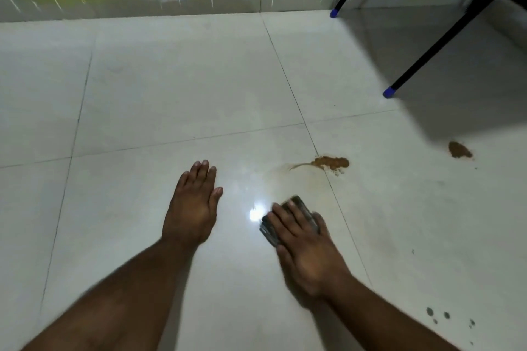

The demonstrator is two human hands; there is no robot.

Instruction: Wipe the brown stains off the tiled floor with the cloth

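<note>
I see my right hand (306, 248) pressing a small folded dark grey cloth (281, 222) flat against the glossy pale tiled floor (171, 88); the fingers lie spread and fairly straight over the cloth, so the grip is released rather than clenched, pushing down on it. My left hand (194, 205) rests palm-down on the same tile, fingers straight and together, holding nothing, well apart from the cloth.

Beyond the cloth, a brown powdery stain (329, 163) sits right on a grout line, with a thin brown smear trailing off its left end toward the cloth. The cloth is near that smear but not touching it. A second brown stain (459, 150) lies farther to the right, at the edge of a shadow.

Two black slanted furniture legs with blue tips (387, 92) stand on the floor at upper right. A few dark grey spots (437, 313) mark the tile at lower right. A paint-streaked skirting (142, 3) runs along the far wall.
</note>
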